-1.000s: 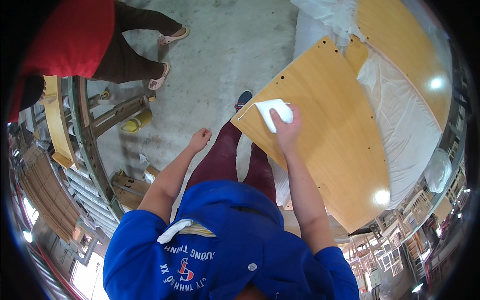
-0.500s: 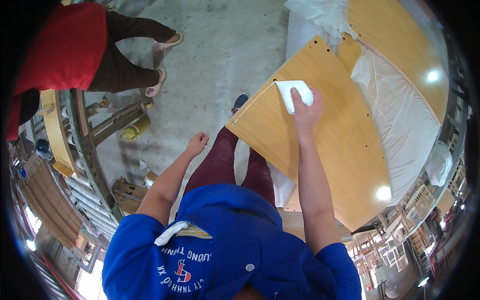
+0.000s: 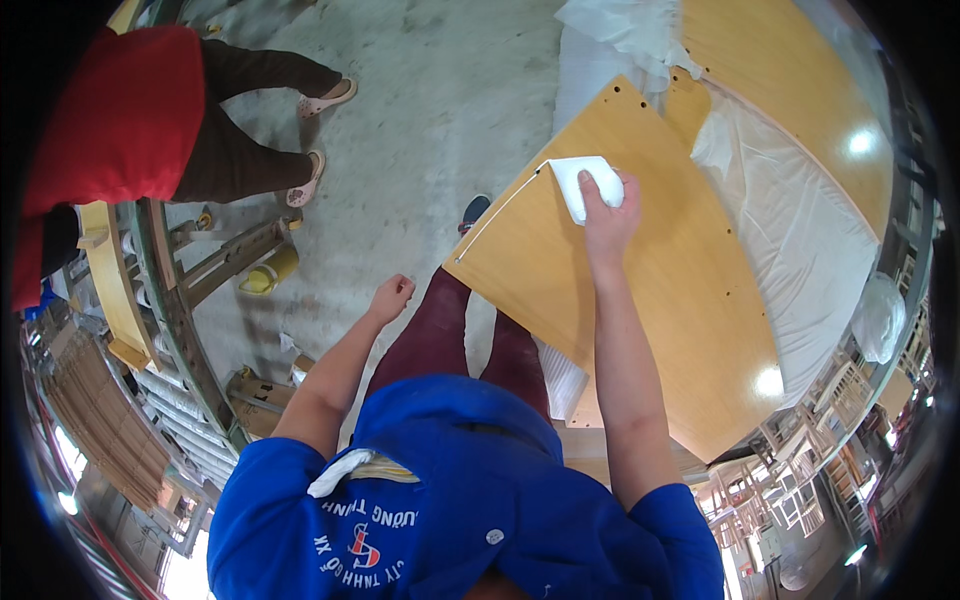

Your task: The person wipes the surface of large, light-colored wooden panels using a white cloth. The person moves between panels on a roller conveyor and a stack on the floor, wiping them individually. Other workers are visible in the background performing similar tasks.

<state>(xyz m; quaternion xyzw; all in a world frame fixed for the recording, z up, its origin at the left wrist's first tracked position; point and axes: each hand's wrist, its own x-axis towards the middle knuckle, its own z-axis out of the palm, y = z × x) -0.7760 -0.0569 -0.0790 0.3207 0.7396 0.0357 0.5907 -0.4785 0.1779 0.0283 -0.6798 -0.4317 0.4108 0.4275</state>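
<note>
One white object is gripped by the right hand over the wooden panel, left of which the left hand curls closed.

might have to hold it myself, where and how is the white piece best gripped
Probably grip the white piece by its broad right end, from the near right, thumb on top, as the right hand does. Its upper-left corner tapers toward the white line and seems best left free.
</note>
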